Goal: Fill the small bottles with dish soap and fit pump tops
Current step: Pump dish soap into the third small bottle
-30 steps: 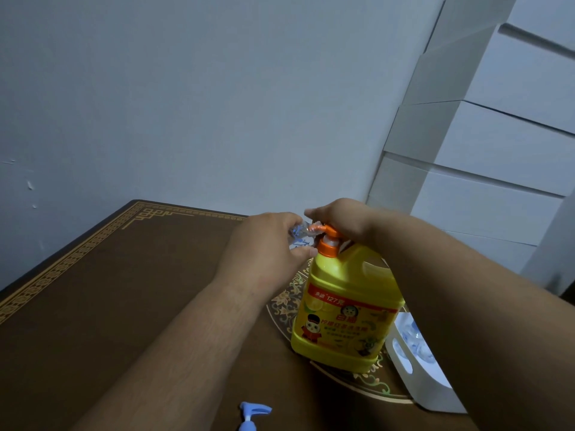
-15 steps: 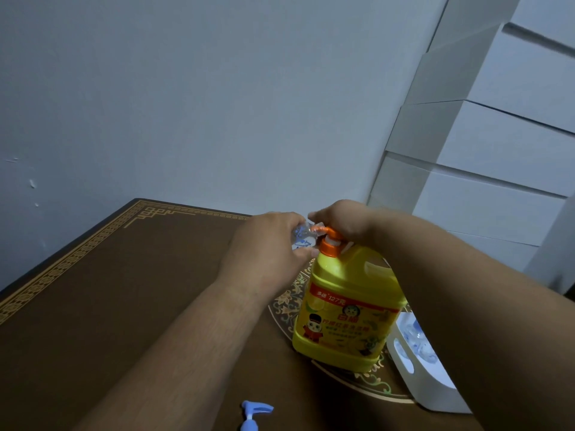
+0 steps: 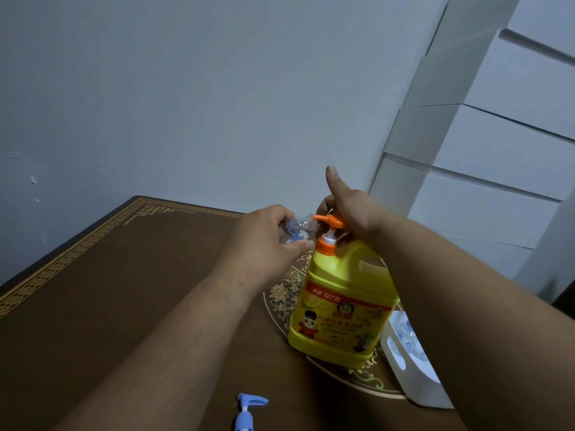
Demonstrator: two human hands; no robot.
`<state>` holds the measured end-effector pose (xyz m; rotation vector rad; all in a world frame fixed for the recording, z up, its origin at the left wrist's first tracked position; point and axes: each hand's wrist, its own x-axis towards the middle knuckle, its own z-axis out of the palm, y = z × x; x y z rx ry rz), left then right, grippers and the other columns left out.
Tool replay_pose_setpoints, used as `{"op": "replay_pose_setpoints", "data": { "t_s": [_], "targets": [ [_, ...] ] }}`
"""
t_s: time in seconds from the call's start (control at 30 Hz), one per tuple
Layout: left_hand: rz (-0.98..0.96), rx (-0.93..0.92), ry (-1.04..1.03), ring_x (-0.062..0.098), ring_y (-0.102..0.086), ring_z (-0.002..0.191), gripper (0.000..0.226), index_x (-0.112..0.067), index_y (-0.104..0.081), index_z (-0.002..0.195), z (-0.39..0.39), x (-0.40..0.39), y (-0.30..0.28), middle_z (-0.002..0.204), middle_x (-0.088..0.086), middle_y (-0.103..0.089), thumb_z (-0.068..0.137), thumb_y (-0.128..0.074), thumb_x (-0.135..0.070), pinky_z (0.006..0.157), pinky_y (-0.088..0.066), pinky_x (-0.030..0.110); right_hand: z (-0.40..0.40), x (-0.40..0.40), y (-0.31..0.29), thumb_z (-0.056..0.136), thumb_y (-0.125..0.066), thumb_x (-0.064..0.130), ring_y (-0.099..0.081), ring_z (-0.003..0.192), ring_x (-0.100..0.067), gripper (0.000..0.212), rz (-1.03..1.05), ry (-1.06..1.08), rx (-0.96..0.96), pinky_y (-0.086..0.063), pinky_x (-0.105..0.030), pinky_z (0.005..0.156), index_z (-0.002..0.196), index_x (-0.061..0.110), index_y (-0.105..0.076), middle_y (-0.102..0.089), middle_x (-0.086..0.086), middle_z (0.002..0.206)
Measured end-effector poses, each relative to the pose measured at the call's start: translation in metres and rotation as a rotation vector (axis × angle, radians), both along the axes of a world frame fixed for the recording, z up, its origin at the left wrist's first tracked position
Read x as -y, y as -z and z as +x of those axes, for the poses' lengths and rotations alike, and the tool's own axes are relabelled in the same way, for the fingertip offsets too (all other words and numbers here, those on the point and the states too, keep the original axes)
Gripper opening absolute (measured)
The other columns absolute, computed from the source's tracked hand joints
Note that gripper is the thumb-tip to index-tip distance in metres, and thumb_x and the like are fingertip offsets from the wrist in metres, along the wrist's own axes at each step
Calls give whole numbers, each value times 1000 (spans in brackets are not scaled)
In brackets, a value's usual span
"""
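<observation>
— What can we not make out here?

— The small bottle (image 3: 297, 227) mostly: our left hand (image 3: 264, 244) is curled round it, so we see only a clear bit with blue print, held at the orange pump (image 3: 329, 223) spout. The blue pump top (image 3: 247, 413) on the table (image 3: 93, 306) is cut off at the bottom edge, and our right forearm covers part of the white bin (image 3: 407, 377) — the clear things inside are too blurred to name.

— And the right hand (image 3: 345, 209)?

— Its fingers curl behind the pump head of the yellow soap jug (image 3: 339, 309), thumb sticking straight up; how firmly it grips, we cannot tell.

— What differs from a second ago?

— The pump has risen — its white stem now shows — and the thumb, then down on it, has lifted.
</observation>
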<state>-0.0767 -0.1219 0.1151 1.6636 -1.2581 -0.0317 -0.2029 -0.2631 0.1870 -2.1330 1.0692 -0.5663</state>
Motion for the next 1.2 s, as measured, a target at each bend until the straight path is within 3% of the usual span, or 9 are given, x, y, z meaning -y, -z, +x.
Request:
{"op": "replay_pose_setpoints", "data": {
  "t_s": [0.2,0.3,0.43,0.53,0.67,0.8,0.97,1.1,1.2],
  "targets": [
    [60,-64,24,1,-64,86,39,-31,-66,104,2,-7,3,94,-16,-68,78,-87,-52,66,-47,22,-5,-4,-1,84,-8,92,-73,89,-37,108,7,32,97,-57,-39,77,86,7,-74,-78,-18,85],
    [89,-140,38,1,-65,89,36,-31,-68,102,4,-16,11,98,-14,-71,78,-88,-48,69,-50,24,-4,-5,-2,81,-8,94,-72,95,-39,108,-15,52,136,-58,-43,80,86,9,-73,-77,-19,90],
    [121,-332,87,8,-73,81,36,-25,-70,98,11,-39,44,90,-5,-79,74,-94,-38,70,-56,27,-3,-9,-1,82,-9,93,-69,86,-32,104,-87,54,149,-59,-45,76,83,11,-72,-76,-15,88],
    [157,-453,115,9,-74,77,35,-17,-70,100,17,-63,65,88,0,-81,76,-94,-26,62,-53,17,-3,-13,-1,86,-12,90,-69,83,-32,101,-117,68,170,-60,-49,80,86,9,-72,-74,-12,81],
    [193,-533,116,11,-76,91,40,-16,-74,102,24,-86,90,98,0,-82,69,-98,-19,76,-59,24,-6,-19,-2,89,-16,87,-71,85,-31,95,-174,101,188,-60,-52,83,84,10,-72,-73,-8,77],
    [224,-603,120,13,-71,86,42,-11,-77,104,27,-92,117,102,7,-80,67,-98,-9,79,-60,26,-4,-18,-1,88,-15,87,-72,82,-28,95,-247,120,195,-60,-51,82,84,11,-71,-76,-9,85],
    [256,-610,134,-2,-65,63,43,-6,-75,108,32,-93,125,80,-4,-73,70,-95,-3,61,-53,13,-4,-22,1,100,-19,70,-65,79,-13,73,-679,156,246,-49,-30,72,91,15,-66,-68,2,84],
    [270,-620,154,-3,-69,65,42,-3,-74,111,36,-94,124,87,3,-75,73,-92,0,61,-54,12,-4,-34,0,105,-31,58,-64,86,-25,61,-892,170,369,-50,-39,74,96,7,-63,-67,-12,91],
    [253,-636,162,7,-74,80,41,-8,-75,107,41,-94,126,97,7,-79,71,-94,-4,71,-57,18,-6,-55,9,106,-41,45,-61,81,-28,50,-911,122,525,-46,-38,70,90,1,-61,-65,-17,85]
  ]
}}
